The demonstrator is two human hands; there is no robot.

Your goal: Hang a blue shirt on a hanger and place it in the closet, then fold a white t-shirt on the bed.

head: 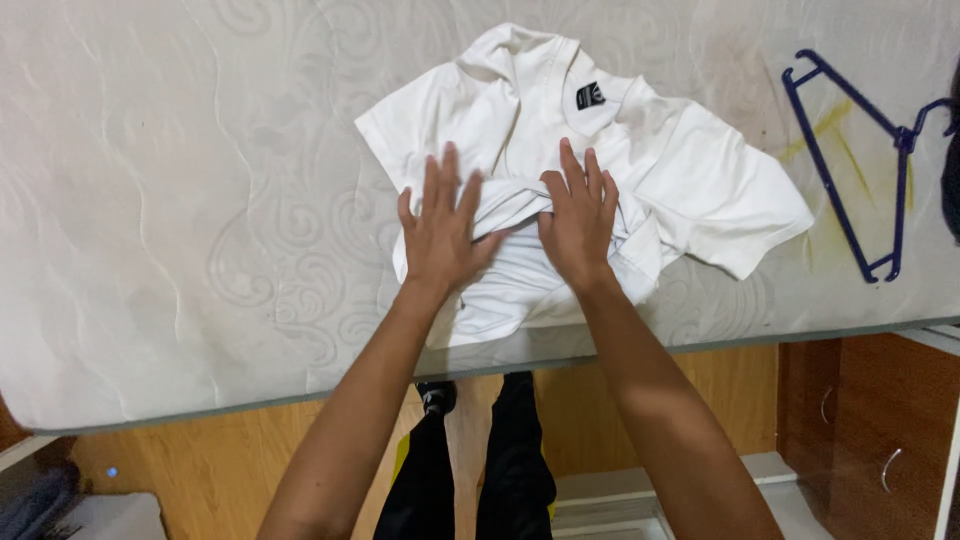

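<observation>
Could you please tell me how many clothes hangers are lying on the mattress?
1. A blue hanger lies at the right end of the mattress, apart from the white shirt under both hands. Another could be hidden beyond the right edge.

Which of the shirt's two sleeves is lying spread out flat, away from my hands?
The sleeve nearer the blue hanger; the other sleeve, on the left hand's side, is shorter and tucked close.

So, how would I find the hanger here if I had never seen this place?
Start at the white mattress. Go right past the white shirt under both hands. Near the right edge lies the hanger, thin, dark blue, the only coloured thing there.
</observation>
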